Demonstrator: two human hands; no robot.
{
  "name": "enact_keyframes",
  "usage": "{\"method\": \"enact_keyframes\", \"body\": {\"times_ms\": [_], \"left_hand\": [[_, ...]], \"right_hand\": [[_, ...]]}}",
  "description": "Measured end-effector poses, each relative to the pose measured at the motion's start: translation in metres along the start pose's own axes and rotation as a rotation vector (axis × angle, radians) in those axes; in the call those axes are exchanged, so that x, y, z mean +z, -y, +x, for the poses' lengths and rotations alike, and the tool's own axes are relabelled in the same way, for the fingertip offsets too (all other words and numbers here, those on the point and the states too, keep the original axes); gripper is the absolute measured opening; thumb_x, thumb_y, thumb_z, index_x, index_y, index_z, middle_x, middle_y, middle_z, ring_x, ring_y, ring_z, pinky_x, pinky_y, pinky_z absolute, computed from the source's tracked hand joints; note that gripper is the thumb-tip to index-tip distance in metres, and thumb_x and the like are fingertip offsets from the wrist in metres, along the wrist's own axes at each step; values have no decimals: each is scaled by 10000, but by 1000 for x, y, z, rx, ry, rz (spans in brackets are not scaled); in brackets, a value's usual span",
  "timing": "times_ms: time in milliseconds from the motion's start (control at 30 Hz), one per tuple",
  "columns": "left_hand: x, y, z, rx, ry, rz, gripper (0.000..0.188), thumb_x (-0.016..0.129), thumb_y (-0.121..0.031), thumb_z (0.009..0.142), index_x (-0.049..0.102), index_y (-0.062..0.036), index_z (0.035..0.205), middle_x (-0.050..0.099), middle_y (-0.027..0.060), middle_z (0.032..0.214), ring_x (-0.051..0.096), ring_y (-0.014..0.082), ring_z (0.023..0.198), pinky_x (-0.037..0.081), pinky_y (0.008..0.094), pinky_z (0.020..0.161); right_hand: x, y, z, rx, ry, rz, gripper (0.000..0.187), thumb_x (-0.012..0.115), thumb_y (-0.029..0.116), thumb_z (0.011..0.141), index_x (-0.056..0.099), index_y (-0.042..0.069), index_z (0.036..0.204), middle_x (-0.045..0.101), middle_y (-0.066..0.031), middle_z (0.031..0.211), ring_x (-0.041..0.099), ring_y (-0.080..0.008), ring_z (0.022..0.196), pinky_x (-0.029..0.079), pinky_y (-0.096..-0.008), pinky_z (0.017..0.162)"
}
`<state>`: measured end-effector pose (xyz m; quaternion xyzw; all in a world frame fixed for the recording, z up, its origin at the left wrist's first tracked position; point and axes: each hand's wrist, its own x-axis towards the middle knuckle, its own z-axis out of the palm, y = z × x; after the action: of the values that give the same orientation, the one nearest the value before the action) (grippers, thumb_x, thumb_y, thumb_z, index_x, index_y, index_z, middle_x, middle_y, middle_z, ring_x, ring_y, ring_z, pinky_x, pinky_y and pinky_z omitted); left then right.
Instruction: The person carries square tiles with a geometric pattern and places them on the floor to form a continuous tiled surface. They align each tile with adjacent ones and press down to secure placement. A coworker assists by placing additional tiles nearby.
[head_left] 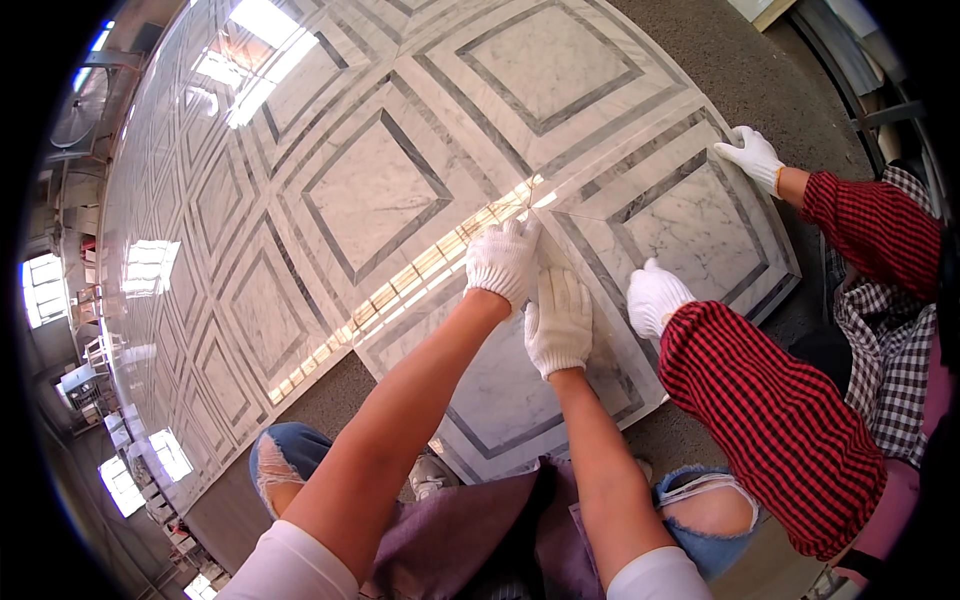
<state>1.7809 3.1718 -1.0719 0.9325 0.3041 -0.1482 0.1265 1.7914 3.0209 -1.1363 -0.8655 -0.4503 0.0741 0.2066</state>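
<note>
My left hand [503,262], in a white knitted glove, rests on the near edge of the polished marble floor panel, close to a seam; its fingers lie on the stone and grip nothing. Just right of it, my right hand [560,320], gloved alike, lies flat with fingers stretched out on a square marble tile [510,390] framed by grey inlaid strips. This tile sits nearest my knees. It meets the larger patterned marble surface [380,205] along seams running near my fingertips.
At right a co-worker in red-and-black checked sleeves has one gloved hand [657,298] beside my tile and another gloved hand [750,160] at the outer edge of the neighbouring marble tile [700,235]. Rough grey floor [790,90] borders the panel. Stacked slabs [840,50] stand at far right.
</note>
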Motion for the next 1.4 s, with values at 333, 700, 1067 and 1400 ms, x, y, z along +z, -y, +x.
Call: {"method": "enact_keyframes", "body": {"times_ms": [333,700,1067,1400], "left_hand": [[-1,-7,8,39,11,69,443,594,-185,859,516,-70,1279,616,151,1094,638,334,971,536,437,769],[7,1,4,52,-71,45,438,624,-200,837,531,-60,1242,605,147,1097,616,330,968,515,434,792],[19,5,-20,93,-147,33,434,576,-263,875,528,-50,1249,575,139,1126,560,320,1035,491,437,811],[21,3,-23,103,-104,57,418,545,-212,884,509,-51,1269,527,163,1199,532,343,1099,501,435,813]], "right_hand": [[-11,-2,4,-2,1,-3,506,597,269,848,512,62,1301,508,-122,1343,421,-286,1305,297,-453,1102],[-5,2,6,19,10,-17,530,573,286,874,488,79,1354,480,-110,1393,391,-272,1344,269,-445,1120],[-4,3,1,33,-72,-45,470,575,284,883,544,105,1317,515,-85,1383,438,-267,1323,306,-444,1116],[-4,0,1,41,-40,10,501,526,315,906,512,88,1353,472,-108,1426,395,-287,1355,265,-437,1144]]}}
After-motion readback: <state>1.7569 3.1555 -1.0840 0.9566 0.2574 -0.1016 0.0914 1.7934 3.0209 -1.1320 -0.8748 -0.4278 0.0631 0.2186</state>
